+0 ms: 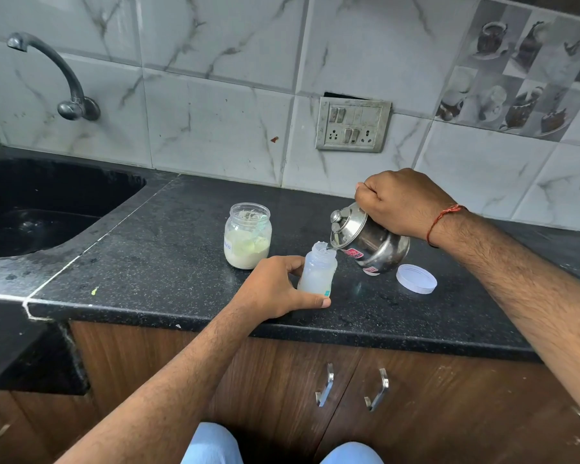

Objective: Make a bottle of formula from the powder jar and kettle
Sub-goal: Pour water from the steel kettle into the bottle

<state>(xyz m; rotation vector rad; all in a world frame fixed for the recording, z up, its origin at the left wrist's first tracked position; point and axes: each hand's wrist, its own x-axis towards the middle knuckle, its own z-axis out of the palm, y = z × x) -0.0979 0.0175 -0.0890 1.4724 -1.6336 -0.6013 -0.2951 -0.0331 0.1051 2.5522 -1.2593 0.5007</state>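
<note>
Bottle [317,274] upright near counter's front edge, long axis vertical, mouth open; my left hand [275,288] wrapped round its lower body, thumb in front, fingers behind

Kettle [370,242] tilted just right of it, spout over mouth, thin stream entering; my right hand [400,202] fisted tight on top handle

I judge pour under way; next move turns on spout staying above mouth

Powder jar [247,235] open, just behind bottle; white lid [416,278] flat, right of kettle

Black counter [168,256] speckled; sink [41,209] toward left end; tiled wall [215,95] behind
</note>
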